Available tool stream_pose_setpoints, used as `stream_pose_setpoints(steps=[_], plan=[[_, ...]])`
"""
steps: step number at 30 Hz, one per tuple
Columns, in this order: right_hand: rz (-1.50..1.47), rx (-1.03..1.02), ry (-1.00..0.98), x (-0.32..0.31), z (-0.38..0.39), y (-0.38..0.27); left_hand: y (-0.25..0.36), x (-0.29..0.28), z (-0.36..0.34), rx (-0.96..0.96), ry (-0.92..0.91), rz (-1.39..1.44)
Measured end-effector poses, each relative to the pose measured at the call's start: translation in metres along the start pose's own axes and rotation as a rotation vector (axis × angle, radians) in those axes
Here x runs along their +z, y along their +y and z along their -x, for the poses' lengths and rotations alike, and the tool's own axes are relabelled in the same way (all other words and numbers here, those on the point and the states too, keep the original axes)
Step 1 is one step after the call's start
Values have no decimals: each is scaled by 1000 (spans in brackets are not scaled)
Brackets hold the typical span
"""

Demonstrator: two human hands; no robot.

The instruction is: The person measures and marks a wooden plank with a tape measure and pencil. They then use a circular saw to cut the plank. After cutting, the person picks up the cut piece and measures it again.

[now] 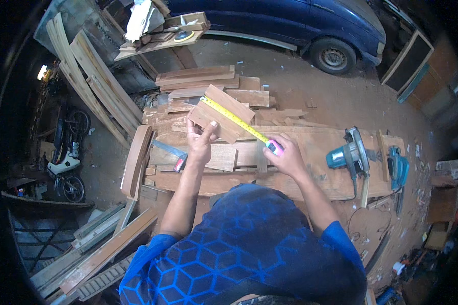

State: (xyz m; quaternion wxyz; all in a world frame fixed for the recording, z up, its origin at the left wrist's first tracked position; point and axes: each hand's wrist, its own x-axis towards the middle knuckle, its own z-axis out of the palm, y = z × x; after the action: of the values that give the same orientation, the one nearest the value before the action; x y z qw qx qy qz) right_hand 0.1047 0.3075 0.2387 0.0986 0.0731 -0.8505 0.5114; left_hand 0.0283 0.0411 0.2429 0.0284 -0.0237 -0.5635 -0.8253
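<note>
My left hand grips a short wooden board by its near left edge, thumb on top, and holds it tilted above the workbench. Across the board's face runs the yellow blade of a tape measure, from the far left corner down to the right. Its pink and dark case sits in my right hand, just off the board's right end. A try square with a metal blade lies on the bench beside my left wrist.
On the bench's right stand a teal circular saw and a teal power planer. Wood planks are stacked beyond the board. Long timbers lie at lower left. A blue vehicle is parked at the back; a motorbike stands left.
</note>
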Motion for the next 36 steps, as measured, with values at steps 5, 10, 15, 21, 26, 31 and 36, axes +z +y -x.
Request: stream_pose_setpoints(steps=[5,10,15,21,26,31,36], plan=[[-11,-10,27,-2,3,2,5,3,-1,-10,-29,-64],[-40,5,-3,3,1,1,7,-1,-2,-8,-35,-51],[-36,2,8,8,1,1,6,-5,-3,-21,-10,-71],[-5,5,2,11,-2,1,4,-5,-5,-22,-3,-27],[4,34,-19,15,-2,4,-2,-14,-8,-44,6,-52],[20,63,-48,16,-4,5,-2,-16,-7,-50,14,-85],[3,80,-59,18,-5,6,-3,-12,-5,-22,58,-43]])
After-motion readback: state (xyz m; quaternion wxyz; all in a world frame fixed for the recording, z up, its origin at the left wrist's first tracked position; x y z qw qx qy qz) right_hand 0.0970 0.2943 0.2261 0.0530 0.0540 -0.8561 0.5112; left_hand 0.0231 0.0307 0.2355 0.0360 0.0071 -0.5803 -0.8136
